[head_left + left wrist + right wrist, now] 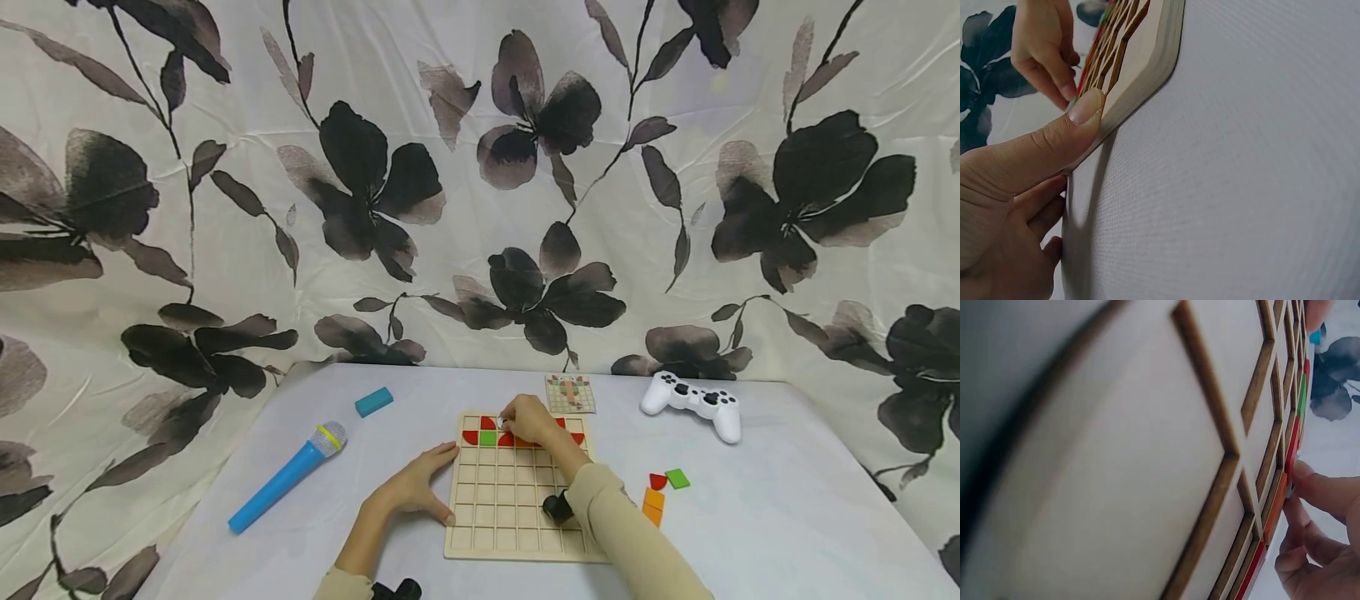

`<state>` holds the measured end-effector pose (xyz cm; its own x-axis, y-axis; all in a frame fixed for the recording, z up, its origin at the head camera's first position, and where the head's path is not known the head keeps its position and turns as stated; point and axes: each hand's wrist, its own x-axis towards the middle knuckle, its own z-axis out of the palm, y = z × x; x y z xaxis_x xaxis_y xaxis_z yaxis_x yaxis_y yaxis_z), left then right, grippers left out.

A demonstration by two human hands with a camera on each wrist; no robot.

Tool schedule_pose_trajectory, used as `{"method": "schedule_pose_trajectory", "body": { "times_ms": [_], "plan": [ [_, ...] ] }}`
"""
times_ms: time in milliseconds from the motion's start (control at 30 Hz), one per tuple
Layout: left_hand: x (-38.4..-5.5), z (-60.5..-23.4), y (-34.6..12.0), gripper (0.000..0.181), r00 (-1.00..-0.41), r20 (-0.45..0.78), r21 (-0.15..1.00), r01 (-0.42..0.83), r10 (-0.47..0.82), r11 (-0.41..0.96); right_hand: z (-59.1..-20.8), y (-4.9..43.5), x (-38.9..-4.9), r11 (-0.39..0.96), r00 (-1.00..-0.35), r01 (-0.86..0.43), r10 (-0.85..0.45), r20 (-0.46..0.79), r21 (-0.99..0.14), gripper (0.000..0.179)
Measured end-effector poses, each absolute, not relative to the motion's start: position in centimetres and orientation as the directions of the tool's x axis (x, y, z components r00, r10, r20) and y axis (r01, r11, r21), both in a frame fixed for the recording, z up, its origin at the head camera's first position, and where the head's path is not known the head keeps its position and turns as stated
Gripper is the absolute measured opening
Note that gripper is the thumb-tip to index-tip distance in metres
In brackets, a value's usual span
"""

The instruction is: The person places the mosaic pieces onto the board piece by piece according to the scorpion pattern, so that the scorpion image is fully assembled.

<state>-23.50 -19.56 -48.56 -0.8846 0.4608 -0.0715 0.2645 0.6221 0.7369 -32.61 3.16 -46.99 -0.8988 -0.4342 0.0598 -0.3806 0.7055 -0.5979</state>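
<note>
A wooden grid board (506,517) lies on the table. Along its far rows sit red rounded pieces (470,437), a green square (487,437) and an orange piece (1276,506). My right hand (529,418) is over the far rows, its thumb and fingers pinching a small pale grey piece (1290,489), mostly hidden by the fingertips. At the board's left side rests my left hand (411,485), fingers extended. In the left wrist view its thumb touches the board's edge, and the other fingers lie along the side.
Right of the board lie loose orange pieces (653,505), a red piece (657,482) and a green square (678,478). A patterned card (570,393) and a white game controller (693,403) are farther back. To the left are a blue toy microphone (288,479) and a teal block (373,402).
</note>
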Motion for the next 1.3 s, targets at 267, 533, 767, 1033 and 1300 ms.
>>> {"method": "schedule_pose_trajectory", "body": {
  "times_ms": [267, 533, 767, 1033, 1300],
  "plan": [
    [-23.6, -48.7, -19.4, 0.104, -0.889, -0.081, 0.728, 0.256, 0.451, 0.636, -46.9, 3.2, -32.4, 0.74, -0.893, -0.412, -0.445, 0.073, -0.531, 0.014],
    [-22.7, -48.6, -19.3, 0.105, -0.885, -0.063, 0.725, 0.276, 0.461, 0.63, -45.9, 5.2, -31.0, 0.688, -0.892, -0.393, -0.448, 0.069, -0.61, 0.025],
    [-22.0, -48.5, -19.0, 0.104, -0.891, -0.081, 0.736, 0.249, 0.447, 0.629, -44.1, 10.4, -28.4, 0.636, -0.868, -0.428, -0.488, 0.096, -0.642, 0.032],
    [-21.7, -48.2, -18.9, 0.105, -0.89, -0.075, 0.737, 0.255, 0.45, 0.626, -43.7, 17.1, -25.4, 0.721, -0.95, -0.266, -0.309, 0.045, -0.64, 0.036],
    [-21.6, -48.1, -18.8, 0.105, -0.887, -0.053, 0.742, 0.273, 0.46, 0.612, -44.3, 22.4, -22.9, 0.791, -0.987, -0.092, -0.153, -0.05, -0.605, 0.038]
  ]
}}
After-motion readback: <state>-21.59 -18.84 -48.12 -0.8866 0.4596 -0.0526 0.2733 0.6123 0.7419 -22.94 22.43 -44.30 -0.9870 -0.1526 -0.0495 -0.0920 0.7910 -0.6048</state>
